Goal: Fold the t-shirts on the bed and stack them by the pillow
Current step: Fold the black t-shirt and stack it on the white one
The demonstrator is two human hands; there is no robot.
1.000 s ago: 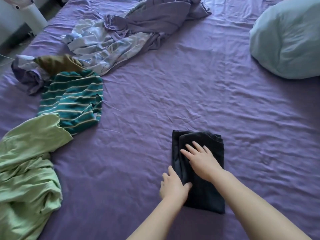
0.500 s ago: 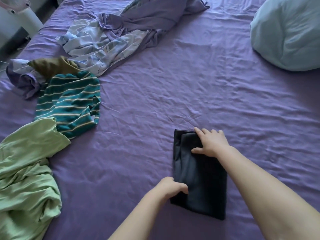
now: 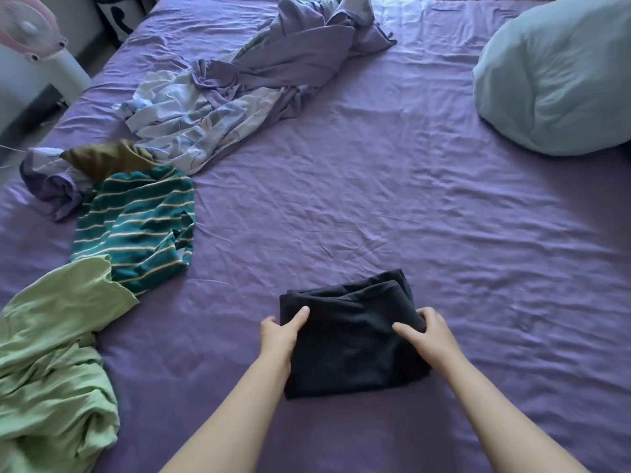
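So black t-shirt (image 3: 351, 339) is folded, lying on the bed (image 3: 409, 216) near the front edge, well apart from the pillow (image 3: 560, 80). Left hand (image 3: 280, 336) and right hand (image 3: 426, 336) pinch its side edges. Soft, light, floppy; support underneath or the folds slip.

A home bedroom: purple-sheeted bed (image 3: 375, 186), pale blue pillow (image 3: 553, 83), rumpled quilt cover (image 3: 239, 97), standing fan (image 3: 30, 32).

Both hands (image 3: 355, 331) grip the folded black t-shirt (image 3: 348, 349) on the bed (image 3: 375, 199).
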